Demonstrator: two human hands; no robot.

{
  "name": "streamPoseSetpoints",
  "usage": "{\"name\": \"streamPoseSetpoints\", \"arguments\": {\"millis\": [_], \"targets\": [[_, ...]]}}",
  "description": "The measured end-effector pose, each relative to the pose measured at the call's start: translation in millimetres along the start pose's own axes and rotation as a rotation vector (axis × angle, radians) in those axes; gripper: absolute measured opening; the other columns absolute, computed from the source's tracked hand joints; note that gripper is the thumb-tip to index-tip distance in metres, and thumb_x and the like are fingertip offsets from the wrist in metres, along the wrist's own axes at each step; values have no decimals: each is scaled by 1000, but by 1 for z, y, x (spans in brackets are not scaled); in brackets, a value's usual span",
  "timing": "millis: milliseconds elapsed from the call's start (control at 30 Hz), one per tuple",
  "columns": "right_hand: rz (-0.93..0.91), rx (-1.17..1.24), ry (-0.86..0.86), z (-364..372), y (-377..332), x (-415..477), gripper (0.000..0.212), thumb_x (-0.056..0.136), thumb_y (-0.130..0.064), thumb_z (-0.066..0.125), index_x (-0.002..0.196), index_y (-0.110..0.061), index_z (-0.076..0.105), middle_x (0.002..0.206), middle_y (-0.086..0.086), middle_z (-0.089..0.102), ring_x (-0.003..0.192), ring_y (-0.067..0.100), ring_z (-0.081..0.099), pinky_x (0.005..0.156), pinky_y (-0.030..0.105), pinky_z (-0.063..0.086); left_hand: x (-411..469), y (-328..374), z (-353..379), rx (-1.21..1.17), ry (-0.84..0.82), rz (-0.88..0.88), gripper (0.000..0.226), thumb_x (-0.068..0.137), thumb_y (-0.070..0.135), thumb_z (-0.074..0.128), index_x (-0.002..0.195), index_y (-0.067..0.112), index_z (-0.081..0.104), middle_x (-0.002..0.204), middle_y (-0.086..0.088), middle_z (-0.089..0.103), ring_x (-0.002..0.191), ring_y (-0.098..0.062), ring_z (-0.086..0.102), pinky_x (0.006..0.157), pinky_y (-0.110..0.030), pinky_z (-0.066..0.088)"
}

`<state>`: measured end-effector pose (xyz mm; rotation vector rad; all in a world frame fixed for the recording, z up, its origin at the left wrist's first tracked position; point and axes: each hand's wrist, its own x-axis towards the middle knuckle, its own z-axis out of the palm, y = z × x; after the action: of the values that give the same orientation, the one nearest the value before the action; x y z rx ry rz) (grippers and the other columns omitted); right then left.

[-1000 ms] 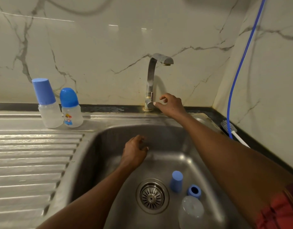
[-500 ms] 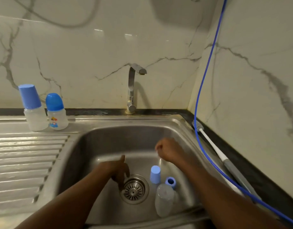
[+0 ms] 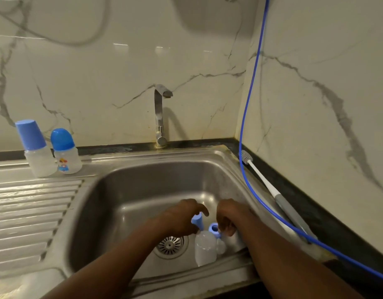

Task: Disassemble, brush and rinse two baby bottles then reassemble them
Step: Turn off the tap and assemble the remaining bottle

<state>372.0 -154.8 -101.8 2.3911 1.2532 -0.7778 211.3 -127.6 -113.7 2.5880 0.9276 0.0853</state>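
At ten o'clock on the drainboard [image 3: 35,208], two capped bottles [image 3: 67,162] upright, untouched. In the sink [image 3: 130,190], left hand [image 3: 179,219] curled round the blue cap [image 3: 196,220]; right hand [image 3: 231,214] pinching the blue collar [image 3: 214,229]. Just below both at six o'clock, clear bottle body [image 3: 204,250], long axis seemingly twelve-to-six, marginally nearer the right hand.

Brushed steel-grey sink basin [image 3: 143,175], ribbed drainboard [image 3: 24,212] alike. Cream wall tiles [image 3: 99,83], grey marble veining. Black counter edge [image 3: 315,223]. Frosted tall bottle [image 3: 40,160], light blue top. Clear short bottle [image 3: 67,160], deeper blue dome, red-and-blue cartoon print. In the basin: light blue loose cap [image 3: 197,220], blue collar ring [image 3: 215,233], translucent white bottle body [image 3: 205,249]. Bright blue hose [image 3: 248,104]. White-shafted bottle brush [image 3: 261,178], grey bristles and grip.
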Motion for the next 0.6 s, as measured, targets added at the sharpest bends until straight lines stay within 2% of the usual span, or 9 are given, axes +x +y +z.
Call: {"name": "streamPoseSetpoints", "arguments": {"millis": [67, 100, 167, 233, 267, 333, 367, 500, 600], "targets": [[-26, -14, -58, 2, 1, -8, 31, 95, -29, 63, 71, -10, 57, 103, 2, 72, 97, 12, 66, 94, 24, 48, 8, -4, -1, 35, 41, -6, 43, 87, 14, 68, 127, 28, 61, 126, 0, 59, 111, -13, 54, 96, -28, 45], [-43, -41, -65, 2, 1, -12, 32, 95, -30, 62, 71, -11, 56, 102, 2, 72, 94, 12, 65, 94, 24, 46, 11, -7, -2, 51, 45, -12, 40, 88, 13, 68, 126, 26, 63, 122, 0, 61, 102, -12, 55, 91, -26, 46], [-87, -57, -65, 3, 0, -13, 34, 97, -32, 58, 70, -12, 55, 74, -1, 73, 78, 11, 61, 86, 26, 43, 20, -11, -5, 71, 34, -24, 35, 90, 16, 68, 124, 24, 64, 118, -1, 64, 89, -9, 52, 83, -22, 44], [-147, -57, -28, 7, 3, -15, 30, 98, -30, 58, 76, -9, 57, 99, 3, 74, 101, 17, 64, 91, 27, 44, 29, -13, -6, 78, 26, -35, 33, 90, 18, 69, 122, 24, 64, 116, -2, 64, 87, -8, 51, 80, -21, 42], [-156, 8, 0, 11, 4, -12, 23, 98, -26, 56, 90, -6, 62, 122, 7, 67, 113, 20, 61, 90, 25, 46, 34, -14, -5, 83, 24, -39, 33, 90, 19, 69, 122, 24, 64, 116, -2, 64, 87, -9, 52, 79, -21, 42], [-241, 70, 76, 15, 6, -11, 31, 100, -15, 49, 126, -1, 57, 139, 13, 54, 113, 22, 58, 70, 18, 48, 42, -13, -4, 96, 13, -31, 36, 89, 21, 70, 124, 25, 63, 119, -2, 63, 93, -12, 55, 82, -24, 44], [-280, 97, 85, 14, 4, -13, 35, 99, -12, 47, 132, 0, 53, 140, 14, 53, 111, 23, 57, 65, 18, 46, 47, -13, -3, 112, 13, -12, 38, 89, 23, 70, 126, 25, 61, 123, -2, 60, 102, -14, 56, 87, -26, 44], [-109, 87, 5, -7, 3, -30, 32, 98, -17, 56, 124, -1, 58, 129, 13, 57, 120, 19, 55, 103, 30, 42, 63, -8, 3, 417, 1, 99, 60, 87, 36, 70, 141, 29, 45, 142, 2, 42, 132, -21, 37, 105, -38, 36], [-212, 96, 220, -25, 3, -29, 35, 95, -11, 55, 128, 0, 57, 116, 16, 61, 117, 24, 60, 95, 31, 47, 71, -7, 10, 549, -44, 118, 70, 83, 43, 72, 144, 31, 42, 145, 3, 39, 135, -23, 31, 109, -43, 30]]}}
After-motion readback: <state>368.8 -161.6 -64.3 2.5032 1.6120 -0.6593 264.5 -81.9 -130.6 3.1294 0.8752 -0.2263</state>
